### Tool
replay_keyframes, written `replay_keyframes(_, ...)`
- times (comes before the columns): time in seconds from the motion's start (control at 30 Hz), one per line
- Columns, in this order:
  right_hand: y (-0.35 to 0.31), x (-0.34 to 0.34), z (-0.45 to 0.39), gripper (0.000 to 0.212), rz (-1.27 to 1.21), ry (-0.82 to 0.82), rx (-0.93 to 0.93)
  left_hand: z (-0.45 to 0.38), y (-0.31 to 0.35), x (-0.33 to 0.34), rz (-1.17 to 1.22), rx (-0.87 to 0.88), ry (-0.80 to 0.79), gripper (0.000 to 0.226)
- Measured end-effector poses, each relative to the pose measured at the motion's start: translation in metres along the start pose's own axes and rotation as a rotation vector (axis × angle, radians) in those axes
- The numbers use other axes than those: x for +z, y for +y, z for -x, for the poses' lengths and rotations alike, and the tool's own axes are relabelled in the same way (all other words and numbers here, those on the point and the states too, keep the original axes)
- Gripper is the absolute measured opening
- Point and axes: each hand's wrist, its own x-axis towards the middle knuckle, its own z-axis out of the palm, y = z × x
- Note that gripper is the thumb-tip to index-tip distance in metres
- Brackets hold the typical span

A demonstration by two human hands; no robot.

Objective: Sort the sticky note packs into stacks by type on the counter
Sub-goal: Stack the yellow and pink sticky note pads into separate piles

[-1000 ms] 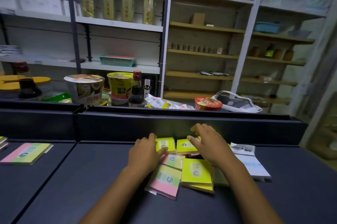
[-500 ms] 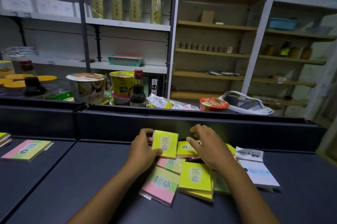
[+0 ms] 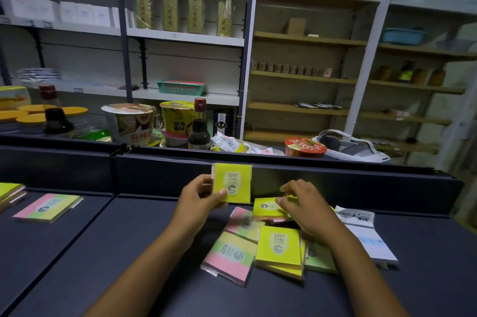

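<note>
My left hand (image 3: 198, 199) holds a small yellow sticky note pack (image 3: 232, 182) marked 2207, lifted upright above the pile. My right hand (image 3: 303, 207) pinches another small yellow pack (image 3: 267, 208) lying at the back of the pile. Below lie a yellow 2207 pack (image 3: 278, 247) on top of other yellow packs, a pink-and-green 2209 pack (image 3: 228, 256) and a second pink-and-green pack (image 3: 244, 223). A green pack (image 3: 318, 258) is partly hidden under my right forearm. On the dark counter (image 3: 129, 252) at far left a pink-and-green pack (image 3: 47, 207) lies apart.
A white-and-blue pack (image 3: 366, 235) lies right of the pile. More packs (image 3: 10, 191) sit at the left edge. A raised dark ledge (image 3: 335, 177) backs the counter; behind it stand noodle bowls (image 3: 130, 121), a soy sauce bottle (image 3: 198, 126) and shelves.
My left hand has picked the small yellow 2207 pack off the pile and raised it upright. My right hand stayed on the other small yellow pack.
</note>
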Motion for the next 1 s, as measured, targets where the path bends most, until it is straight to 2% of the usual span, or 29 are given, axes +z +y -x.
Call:
replay_keyframes(0.33, -0.002, 0.005, 0.002, 0.084, 0.195, -0.126, 0.085, 0.000, 0.006, -0.004, 0.175, -0.007, 0.014, 0.020)
replay_keyframes(0.53, -0.005, 0.002, 0.004, 0.090, 0.217, -0.138, 0.088, 0.001, 0.007, -0.002, 0.188, -0.011, 0.010, 0.019)
replay_keyframes(0.67, -0.007, 0.002, 0.002, 0.088, 0.236, -0.076, 0.040, -0.001, 0.007, -0.004, 0.225, -0.011, 0.029, 0.019)
replay_keyframes(0.73, -0.010, 0.000, 0.002, 0.084, 0.149, -0.048, 0.021, -0.002, 0.007, -0.005, 0.243, -0.014, 0.036, 0.019)
replay_keyframes(0.87, -0.020, -0.007, 0.007, 0.076, -0.263, -0.003, 0.040, -0.001, 0.007, -0.006, 0.244, -0.014, 0.036, 0.020)
replay_keyframes(1.0, -0.028, -0.008, 0.014, 0.079, -0.556, 0.023, 0.043, 0.001, 0.008, -0.007, 0.232, -0.008, 0.039, 0.021)
